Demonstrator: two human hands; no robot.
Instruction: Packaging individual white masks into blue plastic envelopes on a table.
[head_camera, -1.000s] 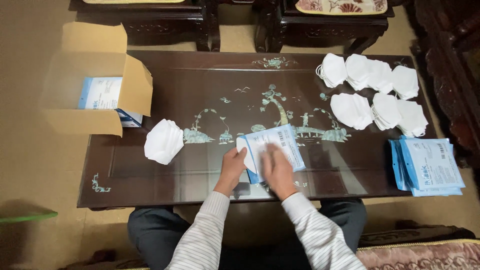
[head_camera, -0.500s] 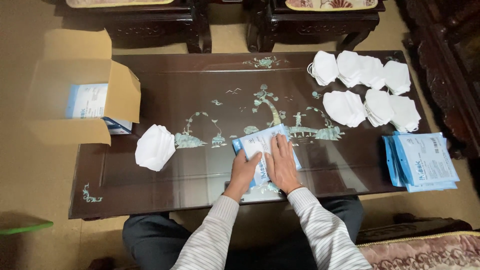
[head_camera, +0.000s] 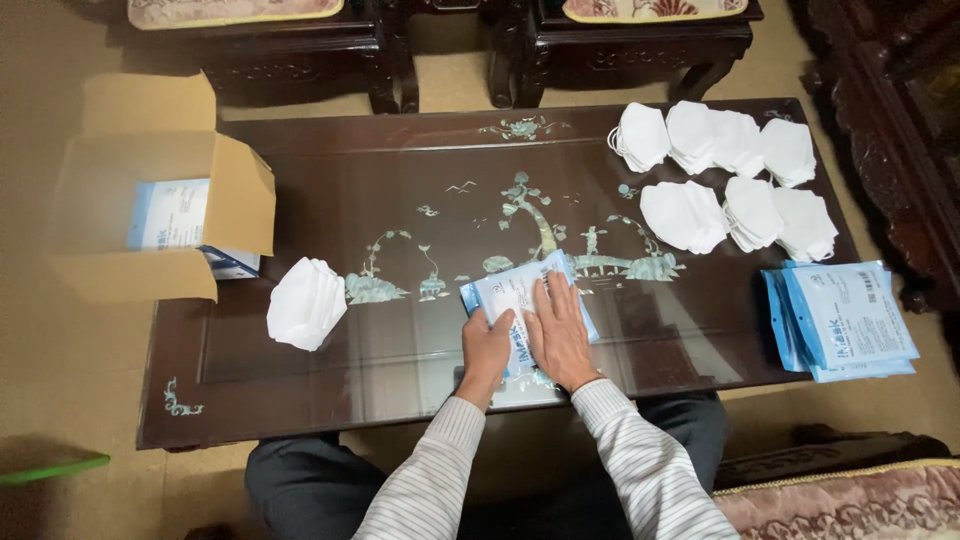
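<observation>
Mask packet (head_camera: 515, 295), flat glossy blue-white plastic rectangle, is lying mid-table, long axis running 11-to-5 o'clock. Left hand (head_camera: 488, 350) and right hand (head_camera: 558, 335) are pressing it with open, flattened palms, gripping nothing.

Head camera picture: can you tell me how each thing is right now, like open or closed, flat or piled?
Blue and white packet: flat on the table, under both hands.
Left hand: open, pressing on the packet.
Right hand: open, flat on the packet.
Cardboard box: flaps open, packets inside.
Small pile of white masks: stacked.
White masks: in several stacks.
Blue packets: stacked flat.
</observation>
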